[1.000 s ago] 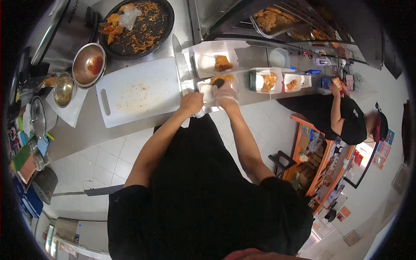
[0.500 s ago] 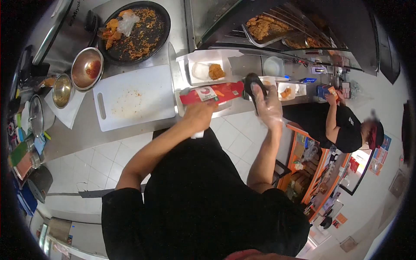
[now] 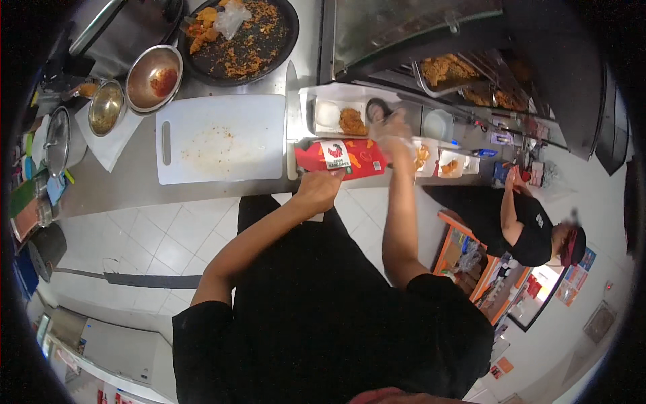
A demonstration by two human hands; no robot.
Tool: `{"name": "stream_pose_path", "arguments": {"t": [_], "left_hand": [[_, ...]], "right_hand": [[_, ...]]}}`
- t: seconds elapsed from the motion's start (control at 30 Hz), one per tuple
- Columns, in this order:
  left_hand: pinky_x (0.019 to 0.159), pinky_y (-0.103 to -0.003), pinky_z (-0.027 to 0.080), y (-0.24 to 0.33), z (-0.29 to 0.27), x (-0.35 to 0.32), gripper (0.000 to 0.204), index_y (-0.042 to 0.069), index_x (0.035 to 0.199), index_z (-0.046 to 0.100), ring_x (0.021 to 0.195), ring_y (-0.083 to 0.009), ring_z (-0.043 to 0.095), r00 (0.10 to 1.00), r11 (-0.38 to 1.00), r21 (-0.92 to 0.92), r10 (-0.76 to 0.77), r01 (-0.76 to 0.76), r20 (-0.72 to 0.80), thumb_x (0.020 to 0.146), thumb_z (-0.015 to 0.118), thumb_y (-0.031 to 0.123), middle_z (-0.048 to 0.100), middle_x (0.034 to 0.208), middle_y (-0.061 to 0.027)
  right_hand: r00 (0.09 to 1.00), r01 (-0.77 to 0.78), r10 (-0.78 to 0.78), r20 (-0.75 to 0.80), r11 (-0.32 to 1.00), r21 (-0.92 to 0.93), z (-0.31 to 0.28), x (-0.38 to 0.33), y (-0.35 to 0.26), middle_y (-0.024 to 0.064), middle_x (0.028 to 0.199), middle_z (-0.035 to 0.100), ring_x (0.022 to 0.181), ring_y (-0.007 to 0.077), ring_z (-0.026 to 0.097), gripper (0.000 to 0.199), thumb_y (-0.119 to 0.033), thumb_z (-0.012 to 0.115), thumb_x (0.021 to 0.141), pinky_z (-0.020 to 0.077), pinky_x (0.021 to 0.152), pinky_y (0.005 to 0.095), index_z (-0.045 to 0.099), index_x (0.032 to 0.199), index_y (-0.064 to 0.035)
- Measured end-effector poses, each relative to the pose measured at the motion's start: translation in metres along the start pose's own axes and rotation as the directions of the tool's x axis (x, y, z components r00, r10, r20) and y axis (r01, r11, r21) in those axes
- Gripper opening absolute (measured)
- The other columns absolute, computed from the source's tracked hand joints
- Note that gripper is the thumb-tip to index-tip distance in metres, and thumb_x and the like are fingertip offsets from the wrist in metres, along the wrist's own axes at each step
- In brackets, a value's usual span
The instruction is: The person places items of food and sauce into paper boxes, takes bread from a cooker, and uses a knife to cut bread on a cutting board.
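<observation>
My left hand [image 3: 320, 191] is closed on the near edge of a red printed food carton [image 3: 363, 156], which lies at the counter's front. Over the carton's right end is my right hand [image 3: 396, 135], in a clear glove and blurred by motion. It grips a black elongated hand tool [image 3: 378, 109], whose kind I cannot make out. Directly behind the carton, an open white box holds a mound of rice [image 3: 328, 114] and a piece of fried chicken [image 3: 352, 122]. Whether carton and box are joined cannot be seen.
Left of the carton lie a knife [image 3: 292, 128] and a white cutting board [image 3: 262, 151]. Behind them stand a crumb-strewn black pan [image 3: 293, 40] and metal bowls [image 3: 136, 91]. More food boxes [image 3: 449, 161] line the right, where a co-worker [image 3: 531, 225] stands. A display case [image 3: 363, 47] overhangs the back.
My right hand has swung left and farther back with the black tool, onto the carton's right end. My left hand keeps its hold. The whole view has shifted somewhat.
</observation>
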State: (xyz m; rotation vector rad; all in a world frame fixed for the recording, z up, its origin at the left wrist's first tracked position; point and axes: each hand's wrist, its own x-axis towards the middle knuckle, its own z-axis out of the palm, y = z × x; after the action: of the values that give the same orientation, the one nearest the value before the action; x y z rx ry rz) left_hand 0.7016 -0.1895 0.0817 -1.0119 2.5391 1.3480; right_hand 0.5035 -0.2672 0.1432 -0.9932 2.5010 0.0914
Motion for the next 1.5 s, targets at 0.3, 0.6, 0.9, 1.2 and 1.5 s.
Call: {"name": "stream_pose_path", "arguments": {"t": [0.3, 0.6, 0.9, 1.2, 1.5], "left_hand": [[0.075, -0.056, 0.055, -0.011, -0.004, -0.003, 0.06, 0.007, 0.144, 0.054, 0.088, -0.0414, 0.071, 1.0, 0.999, -0.048, -0.008, 0.008, 0.004, 0.084, 0.058, 0.003, 0.072, 0.09, -0.0211], [0.074, -0.057, 0.053, -0.011, -0.01, -0.005, 0.064, 0.007, 0.15, 0.044, 0.082, -0.0437, 0.07, 0.999, 0.998, -0.042, 0.043, -0.044, -0.025, 0.087, 0.059, 0.009, 0.071, 0.085, -0.0218], [0.076, -0.056, 0.054, -0.017, -0.039, -0.054, 0.064, 0.003, 0.146, 0.036, 0.081, -0.0473, 0.069, 0.984, 0.987, -0.161, -0.034, 0.005, -0.176, 0.095, 0.068, 0.026, 0.07, 0.085, -0.0257], [0.076, -0.043, 0.057, -0.098, -0.059, -0.119, 0.025, 0.001, 0.112, 0.069, 0.085, -0.0357, 0.074, 0.926, 0.941, -0.336, -0.156, 0.033, -0.345, 0.09, 0.073, 0.012, 0.074, 0.09, -0.0205], [0.073, -0.036, 0.056, -0.095, -0.045, -0.123, 0.035, -0.002, 0.115, 0.066, 0.083, -0.0253, 0.072, 0.956, 0.893, -0.444, -0.191, 0.075, -0.223, 0.083, 0.078, 0.003, 0.072, 0.095, -0.0193]], "right_hand": [[0.99, -0.027, 0.028, 0.138, 1.0, -0.009, 0.007, 0.034, -0.007, 0.0319, 0.132, 0.062, 0.124, 0.0429, 0.061, 0.071, -0.053, 0.053, 0.099, 0.0486, 0.105, 0.0443, 0.049, 0.136, 0.0076], [0.875, 0.438, -0.294, 0.384, 0.817, -0.375, 0.017, 0.057, 0.0, 0.0336, 0.125, 0.065, 0.116, 0.0427, 0.066, 0.075, -0.051, 0.058, 0.095, 0.0483, 0.106, 0.0433, 0.049, 0.14, 0.0091], [0.765, 0.331, -0.503, 0.402, 0.843, 0.424, 0.024, -0.026, -0.133, 0.0276, 0.129, 0.065, 0.123, 0.0381, 0.063, 0.085, -0.068, 0.058, 0.091, 0.0469, 0.104, 0.0425, 0.061, 0.133, 0.0059], [0.9, 0.391, -0.434, -0.053, 0.745, 0.541, 0.137, -0.024, -0.309, 0.0317, 0.113, 0.068, 0.109, 0.0482, 0.066, 0.057, -0.039, 0.059, 0.097, 0.0515, 0.1, 0.0494, 0.054, 0.124, 0.0099], [0.559, 0.569, -0.827, 0.064, 0.438, 0.696, 0.048, -0.13, -0.051, 0.02, 0.109, 0.071, 0.101, 0.0377, 0.07, 0.043, -0.04, 0.057, 0.102, 0.0548, 0.087, 0.0454, 0.06, 0.122, -0.0019]]}}
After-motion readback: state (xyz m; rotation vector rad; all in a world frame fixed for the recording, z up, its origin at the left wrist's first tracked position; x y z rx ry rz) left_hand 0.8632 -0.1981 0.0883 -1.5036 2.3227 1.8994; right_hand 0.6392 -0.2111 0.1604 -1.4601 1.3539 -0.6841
